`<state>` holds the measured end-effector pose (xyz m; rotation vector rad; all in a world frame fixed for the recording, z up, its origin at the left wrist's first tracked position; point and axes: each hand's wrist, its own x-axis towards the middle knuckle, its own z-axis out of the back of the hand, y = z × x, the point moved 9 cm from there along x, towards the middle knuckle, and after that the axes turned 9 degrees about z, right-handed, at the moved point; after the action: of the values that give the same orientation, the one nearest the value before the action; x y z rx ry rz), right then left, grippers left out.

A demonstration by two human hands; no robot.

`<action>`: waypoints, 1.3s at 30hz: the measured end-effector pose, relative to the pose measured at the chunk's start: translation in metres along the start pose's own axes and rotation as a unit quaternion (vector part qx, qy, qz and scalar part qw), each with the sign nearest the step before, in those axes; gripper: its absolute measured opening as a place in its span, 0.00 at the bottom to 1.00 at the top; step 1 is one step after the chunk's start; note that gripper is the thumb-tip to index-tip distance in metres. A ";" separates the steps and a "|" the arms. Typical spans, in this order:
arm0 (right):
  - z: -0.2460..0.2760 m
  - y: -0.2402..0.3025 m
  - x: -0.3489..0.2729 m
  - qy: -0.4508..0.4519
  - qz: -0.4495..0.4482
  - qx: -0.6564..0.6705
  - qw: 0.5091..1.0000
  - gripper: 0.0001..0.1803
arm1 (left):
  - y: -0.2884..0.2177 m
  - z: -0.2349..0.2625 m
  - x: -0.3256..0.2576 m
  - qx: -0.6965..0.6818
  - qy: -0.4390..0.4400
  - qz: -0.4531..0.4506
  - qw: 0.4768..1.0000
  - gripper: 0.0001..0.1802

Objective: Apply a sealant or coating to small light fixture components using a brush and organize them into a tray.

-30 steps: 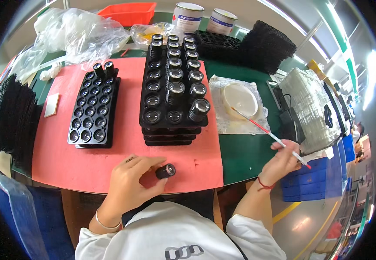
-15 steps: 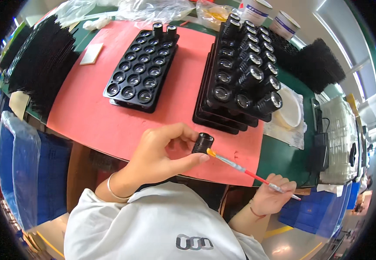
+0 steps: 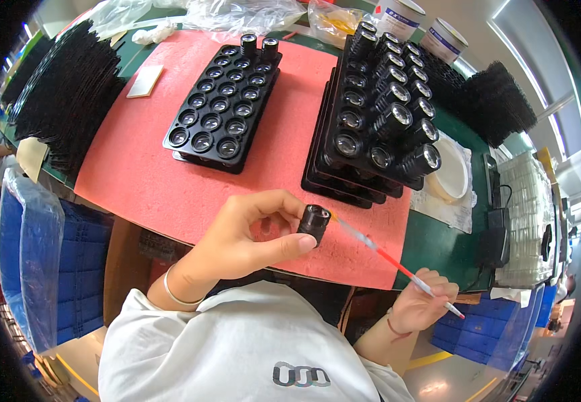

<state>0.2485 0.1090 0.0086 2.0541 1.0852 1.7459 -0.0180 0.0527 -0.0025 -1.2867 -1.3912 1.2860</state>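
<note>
My left hand (image 3: 253, 231) pinches a short black lens barrel (image 3: 313, 226) upright between thumb and fingers, above the near edge of the pink mat (image 3: 150, 194). In my right hand (image 3: 424, 299) is a thin paintbrush (image 3: 398, 265) with a red and pale handle. Its yellowish bristle end lies against the upper right side of the barrel, though blur hides the exact contact. Beyond my left hand lies a black tray (image 3: 207, 137) with lenses in its round pockets and two barrels standing at its far end. Stacked black trays (image 3: 317, 161) to the right carry several upright lens barrels (image 3: 393, 119).
Tall stacks of black trays (image 3: 62, 100) stand at the left and far right (image 3: 495, 100). A white card (image 3: 145, 81) lies on the mat. At the back are tins (image 3: 401, 17) and plastic bags (image 3: 243, 17). A round white dish (image 3: 450, 167) sits right of the stacked trays.
The brush tip has moved up along the barrel's right side, and the brush slants more steeply. The barrel stays in my left hand, slightly more upright. The view has shifted a little.
</note>
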 end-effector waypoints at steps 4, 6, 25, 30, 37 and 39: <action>0.012 0.003 -0.001 -0.050 0.036 -0.021 0.998 0.16 | 0.001 0.001 -0.001 -0.010 -0.008 0.031 0.999 0.12; 0.018 0.002 -0.003 -0.068 0.027 0.004 0.997 0.16 | 0.000 0.000 0.000 -0.010 -0.011 0.027 1.000 0.13; -0.001 0.004 0.000 0.014 0.030 -0.009 0.999 0.15 | -0.001 -0.002 0.000 0.064 0.003 0.003 0.998 0.12; 0.007 0.005 -0.002 -0.022 0.049 -0.066 0.996 0.16 | 0.001 -0.002 -0.002 0.061 0.028 0.011 0.998 0.13; 0.026 -0.001 -0.003 -0.082 0.014 0.016 0.996 0.16 | -0.053 0.034 -0.012 0.170 -0.072 -0.111 0.977 0.14; 0.024 0.002 -0.002 -0.078 0.018 0.012 0.997 0.16 | -0.088 0.060 -0.013 0.204 -0.164 -0.181 0.948 0.14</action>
<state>0.2719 0.1127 0.0016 2.1951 1.0329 1.5641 -0.0880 0.0356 0.0776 -0.5246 -1.4064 1.4681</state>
